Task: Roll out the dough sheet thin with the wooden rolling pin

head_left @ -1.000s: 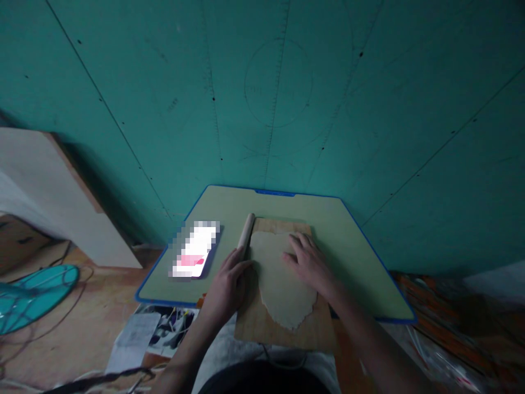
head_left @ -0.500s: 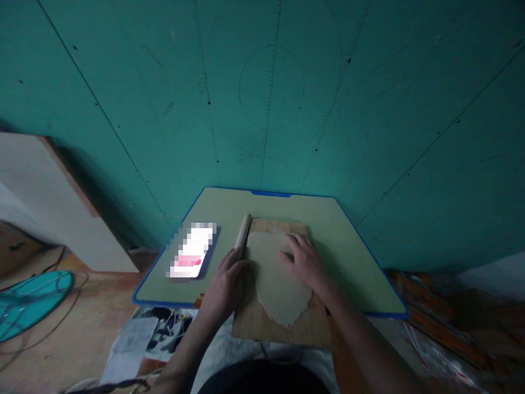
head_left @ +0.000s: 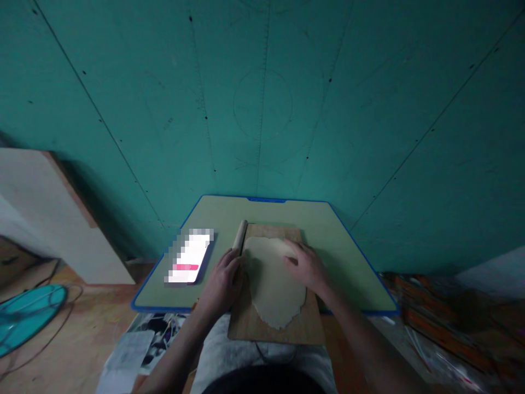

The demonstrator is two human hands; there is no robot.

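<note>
A wide, thin sheet of dough (head_left: 274, 284) with a ragged near edge lies on a wooden board (head_left: 241, 327). Along the board's left side a pale rolling pin (head_left: 239, 236) points away from me, its near end covered by my left hand (head_left: 223, 280). That hand looks closed around the pin, with the thumb beside the dough's left edge; its fingertips are partly hidden. My right hand (head_left: 307, 267) rests on the dough's upper right edge, thumb apart from the extended fingers.
The board lies on a light green table (head_left: 353, 279) with a blue rim, overhanging its near edge. A lit phone (head_left: 191, 257) is at the left. Behind stands a green wall (head_left: 262, 98). A pale panel (head_left: 61, 219) leans at the left, near a teal round thing (head_left: 33, 317) on the floor.
The camera view has shifted, so the table sits slightly lower and further left. My right thumb has drawn a little closer to its fingers; the dough stays on the board.
</note>
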